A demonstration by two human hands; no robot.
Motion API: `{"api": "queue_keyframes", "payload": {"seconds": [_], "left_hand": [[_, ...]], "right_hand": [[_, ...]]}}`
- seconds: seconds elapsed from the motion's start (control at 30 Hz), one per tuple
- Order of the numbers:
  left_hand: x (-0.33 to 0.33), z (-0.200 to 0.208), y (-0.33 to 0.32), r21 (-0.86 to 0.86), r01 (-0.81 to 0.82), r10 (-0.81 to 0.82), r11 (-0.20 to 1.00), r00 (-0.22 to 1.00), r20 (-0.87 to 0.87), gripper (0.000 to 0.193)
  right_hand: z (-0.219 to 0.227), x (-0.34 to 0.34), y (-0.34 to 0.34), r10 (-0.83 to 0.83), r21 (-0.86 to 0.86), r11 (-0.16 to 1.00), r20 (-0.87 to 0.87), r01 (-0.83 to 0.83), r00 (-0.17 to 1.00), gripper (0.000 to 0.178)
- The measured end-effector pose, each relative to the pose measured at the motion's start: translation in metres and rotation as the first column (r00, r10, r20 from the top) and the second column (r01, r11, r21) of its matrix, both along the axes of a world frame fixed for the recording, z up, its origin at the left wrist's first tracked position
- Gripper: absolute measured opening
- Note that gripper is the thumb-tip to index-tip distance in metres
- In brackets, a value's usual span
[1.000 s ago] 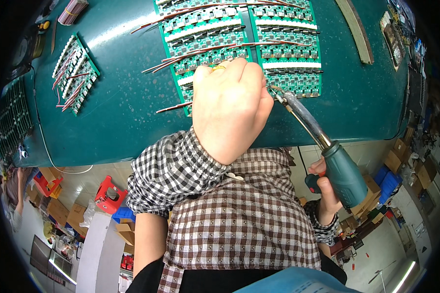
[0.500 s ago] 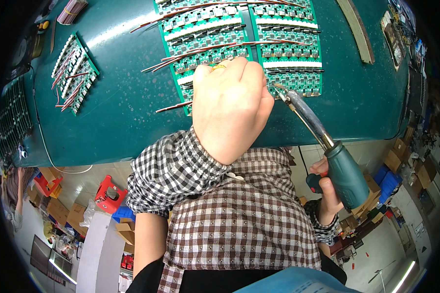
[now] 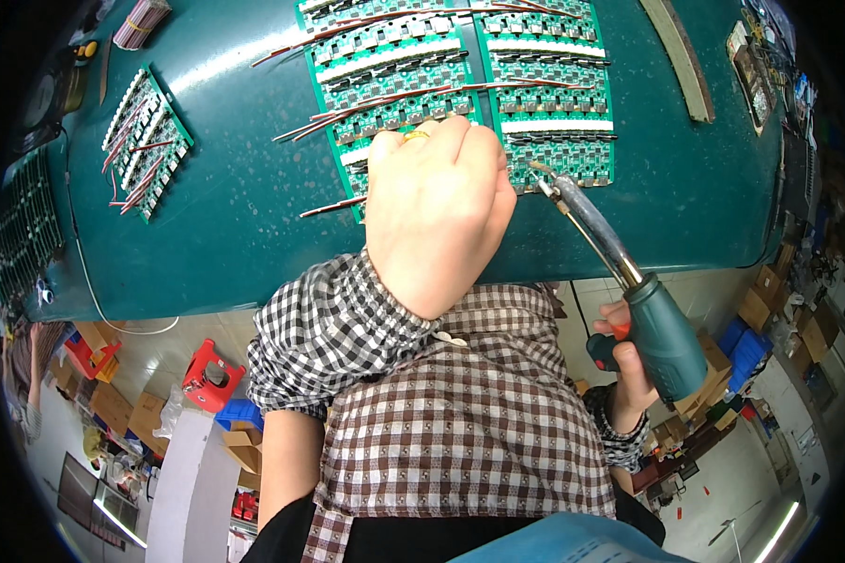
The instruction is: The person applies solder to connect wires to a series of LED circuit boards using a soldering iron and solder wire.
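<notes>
My left hand point(image 3: 437, 211), a ring on one finger, is closed over the near end of the left green circuit board panel point(image 3: 390, 70). Its fingertips point away and down, so whatever they pinch is hidden. A red and black wire pair point(image 3: 333, 206) sticks out to the left of this hand. My right hand point(image 3: 634, 371) grips the dark green handle of a soldering gun point(image 3: 665, 328) by its red trigger. The gun's metal tip points up and left, close to the near edge of the right circuit board panel point(image 3: 549, 94). I cannot tell whether it touches.
On the green table point(image 3: 244, 253), a smaller wired board panel point(image 3: 145, 141) lies at left, beyond it a wire bundle point(image 3: 141, 23). A long curved strip point(image 3: 681, 61) lies at right, near an old board point(image 3: 749, 75). A red stool point(image 3: 213, 375) stands below the table's front edge.
My left hand has drawn slightly left and toward me, still closed. The soldering gun's tip has moved a little right, and the right panel has shifted slightly left.
</notes>
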State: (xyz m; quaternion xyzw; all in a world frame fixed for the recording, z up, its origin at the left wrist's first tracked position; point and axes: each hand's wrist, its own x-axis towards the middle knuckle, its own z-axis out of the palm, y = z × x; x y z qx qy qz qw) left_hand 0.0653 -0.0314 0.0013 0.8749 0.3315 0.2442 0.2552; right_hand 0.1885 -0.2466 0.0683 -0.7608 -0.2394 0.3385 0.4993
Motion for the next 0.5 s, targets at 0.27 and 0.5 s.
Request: {"api": "queue_keyframes", "payload": {"seconds": [0.27,0.5], "left_hand": [[0.0012,-0.0028,-0.0047,0.017,-0.043,0.042,0.999,0.998,0.036,0.018],[0.0017,-0.0037,-0.0055,0.013,-0.048,0.048,0.999,0.998,0.027,0.018]], "right_hand": [[-0.005,0.0015,-0.0049,0.027,0.038,0.999,0.016,-0.027,1.0,0.058],[-0.0031,-0.0012,-0.0022,0.033,0.033,0.999,0.039,-0.035,0.999,0.054]]}}
